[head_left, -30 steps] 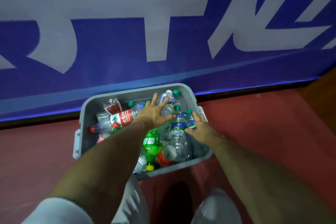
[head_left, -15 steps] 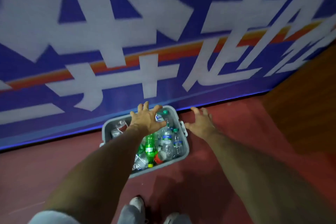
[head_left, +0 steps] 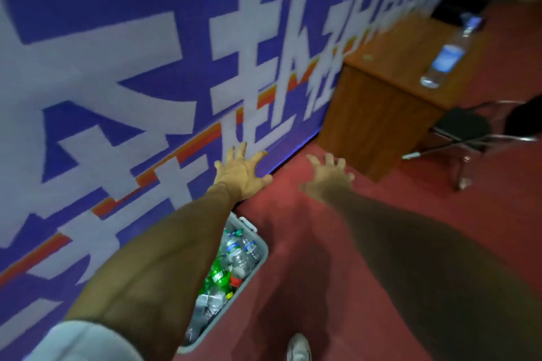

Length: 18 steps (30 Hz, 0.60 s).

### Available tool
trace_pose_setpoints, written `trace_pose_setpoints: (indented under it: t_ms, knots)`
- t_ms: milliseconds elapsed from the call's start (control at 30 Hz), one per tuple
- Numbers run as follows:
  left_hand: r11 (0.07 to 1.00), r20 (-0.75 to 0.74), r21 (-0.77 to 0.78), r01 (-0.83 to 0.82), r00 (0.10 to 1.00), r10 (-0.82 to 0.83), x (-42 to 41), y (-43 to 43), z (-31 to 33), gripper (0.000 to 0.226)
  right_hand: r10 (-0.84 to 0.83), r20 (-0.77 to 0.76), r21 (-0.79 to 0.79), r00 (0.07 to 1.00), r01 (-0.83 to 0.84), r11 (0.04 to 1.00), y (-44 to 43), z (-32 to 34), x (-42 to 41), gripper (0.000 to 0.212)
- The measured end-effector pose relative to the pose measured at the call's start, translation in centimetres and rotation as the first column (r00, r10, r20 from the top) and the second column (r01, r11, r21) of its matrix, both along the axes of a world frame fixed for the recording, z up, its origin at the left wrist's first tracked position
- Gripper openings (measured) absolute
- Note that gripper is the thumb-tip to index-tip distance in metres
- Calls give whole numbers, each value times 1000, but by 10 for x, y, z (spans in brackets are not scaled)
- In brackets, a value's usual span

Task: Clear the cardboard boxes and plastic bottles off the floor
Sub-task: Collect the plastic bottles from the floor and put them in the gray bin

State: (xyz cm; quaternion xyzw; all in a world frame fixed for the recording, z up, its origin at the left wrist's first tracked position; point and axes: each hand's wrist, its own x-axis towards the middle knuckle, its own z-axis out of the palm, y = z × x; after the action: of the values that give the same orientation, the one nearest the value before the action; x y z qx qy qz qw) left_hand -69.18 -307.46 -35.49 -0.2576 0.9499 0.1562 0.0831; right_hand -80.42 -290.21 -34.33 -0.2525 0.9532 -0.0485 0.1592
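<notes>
Left hand, right hand splayed, empty; forearm hides much of bottle bin.

Dim indoor light, heavy motion blur, wide-angle bending at the edges.

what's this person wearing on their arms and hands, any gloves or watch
No gloves: the left hand and right hand are bare, with no watch or band at either wrist. Both forearms are uncovered. A short pale grey fabric sleeve covers the left upper arm; the right arm's sleeve is out of view.
</notes>
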Motion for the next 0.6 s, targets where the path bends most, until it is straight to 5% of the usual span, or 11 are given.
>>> trace_pose_setpoints:
  t_ms: [267, 600]
  knots:
    - [939, -84, -5, 344, 936, -343, -46, 121, 30, 71, -386, -30, -49, 922, 384, 922, 160, 49, 18, 79]
    - [690, -133, -10, 723, 683, -718, -64, 354, 55, 64, -775, -37, -43, 631, 773, 632, 396, 54, 99, 75]
